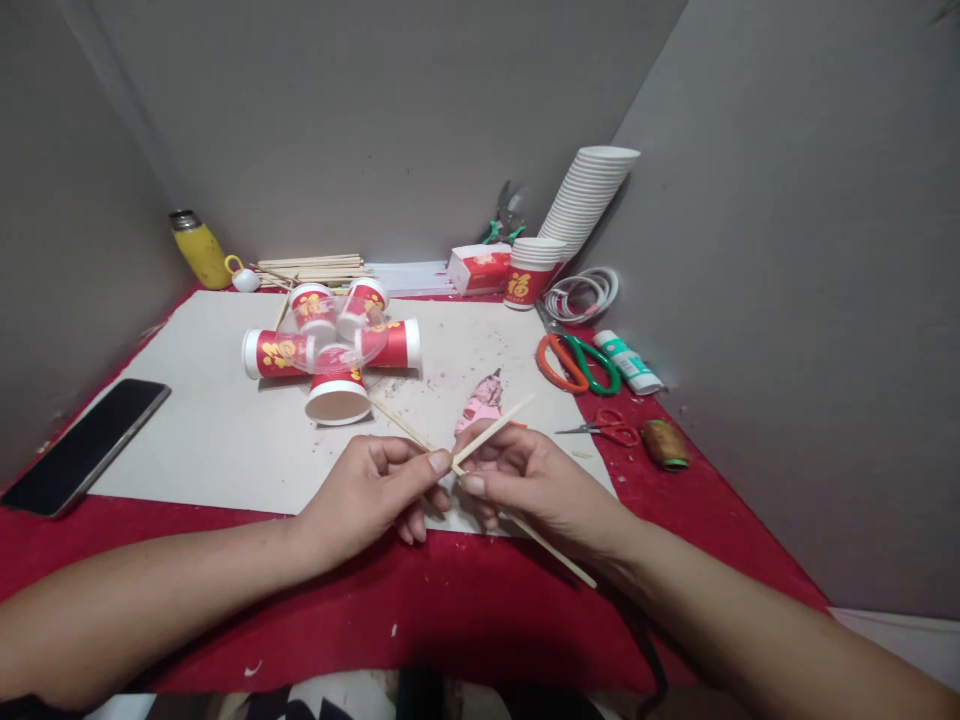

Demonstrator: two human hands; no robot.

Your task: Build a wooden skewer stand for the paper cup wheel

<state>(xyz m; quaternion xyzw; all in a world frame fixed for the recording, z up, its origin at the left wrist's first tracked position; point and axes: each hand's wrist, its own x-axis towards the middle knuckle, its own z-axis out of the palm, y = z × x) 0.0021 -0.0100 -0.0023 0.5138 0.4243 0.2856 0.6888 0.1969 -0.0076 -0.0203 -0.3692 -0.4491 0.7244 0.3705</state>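
Observation:
My left hand (375, 490) and my right hand (525, 475) meet over the near edge of a white board (202, 430). Both pinch thin wooden sticks that cross between the thumbs. One stick (397, 420) runs from the cup cluster toward my hands; another (499, 418) points up to the right, and a stick end (559, 555) shows under my right wrist. A cluster of red paper cups (330, 345) joined in a ring lies on the board behind. A pink glue gun (480, 400) lies just beyond my fingers.
A black phone (86, 445) lies at the left on the red cloth (465, 610). A yellow bottle (196, 250), a stick bundle (311, 270), stacked cups (581, 200), orange and green scissors (577, 362), small red scissors (611, 428), a glue bottle (628, 362) and a thread spool (665, 444) lie behind and right. Grey walls enclose it.

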